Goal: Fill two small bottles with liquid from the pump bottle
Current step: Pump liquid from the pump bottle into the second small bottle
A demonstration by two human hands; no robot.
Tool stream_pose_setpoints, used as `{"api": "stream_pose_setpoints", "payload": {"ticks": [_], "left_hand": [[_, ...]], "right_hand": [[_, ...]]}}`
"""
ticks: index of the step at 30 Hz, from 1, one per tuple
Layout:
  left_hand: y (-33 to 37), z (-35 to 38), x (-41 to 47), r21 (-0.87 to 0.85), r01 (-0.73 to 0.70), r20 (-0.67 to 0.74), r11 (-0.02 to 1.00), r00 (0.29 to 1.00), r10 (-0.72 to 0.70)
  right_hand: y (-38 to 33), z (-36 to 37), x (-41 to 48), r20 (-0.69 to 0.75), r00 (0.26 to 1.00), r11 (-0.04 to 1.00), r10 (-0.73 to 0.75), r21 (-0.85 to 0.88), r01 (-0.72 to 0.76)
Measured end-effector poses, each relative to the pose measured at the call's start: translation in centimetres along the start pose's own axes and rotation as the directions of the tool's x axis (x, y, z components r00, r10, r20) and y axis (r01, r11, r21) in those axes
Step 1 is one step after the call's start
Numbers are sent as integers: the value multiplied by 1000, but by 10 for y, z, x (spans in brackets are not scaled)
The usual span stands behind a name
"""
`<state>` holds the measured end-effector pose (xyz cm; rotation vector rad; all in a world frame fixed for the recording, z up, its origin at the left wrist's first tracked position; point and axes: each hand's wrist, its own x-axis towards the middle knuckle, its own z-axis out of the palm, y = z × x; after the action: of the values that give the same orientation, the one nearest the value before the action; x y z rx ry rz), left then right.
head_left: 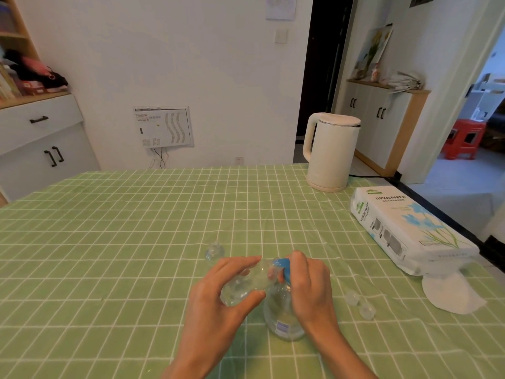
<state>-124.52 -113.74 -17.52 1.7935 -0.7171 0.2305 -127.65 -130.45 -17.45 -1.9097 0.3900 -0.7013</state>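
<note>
A clear pump bottle [284,321] with a blue pump head [284,266] stands near the table's front edge. My right hand [308,285] lies over the pump head, fingers curled round it. My left hand [224,294] grips a small clear bottle [246,283], tilted with its mouth up against the blue nozzle. A second small clear bottle [215,251] stands upright and uncapped behind my left hand. Two small clear caps [359,303] lie to the right of the pump bottle.
A white electric kettle [329,151] stands at the table's back right. A pack of tissue paper [407,231] lies along the right edge, with a loose tissue [453,295] in front of it. The table wears a green checked cloth [109,242].
</note>
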Motion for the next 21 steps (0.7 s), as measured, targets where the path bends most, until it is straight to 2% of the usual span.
{"api": "stream_pose_setpoints", "payload": {"ticks": [11, 21], "left_hand": [[5, 0, 3, -19, 1, -8, 1000, 1000, -1], [2, 1, -1, -4, 17, -4, 1000, 1000, -17]], "right_hand": [[7, 4, 0, -3, 996, 994, 92, 58, -91], [1, 0, 1, -18, 1000, 1000, 1, -2, -2]]}}
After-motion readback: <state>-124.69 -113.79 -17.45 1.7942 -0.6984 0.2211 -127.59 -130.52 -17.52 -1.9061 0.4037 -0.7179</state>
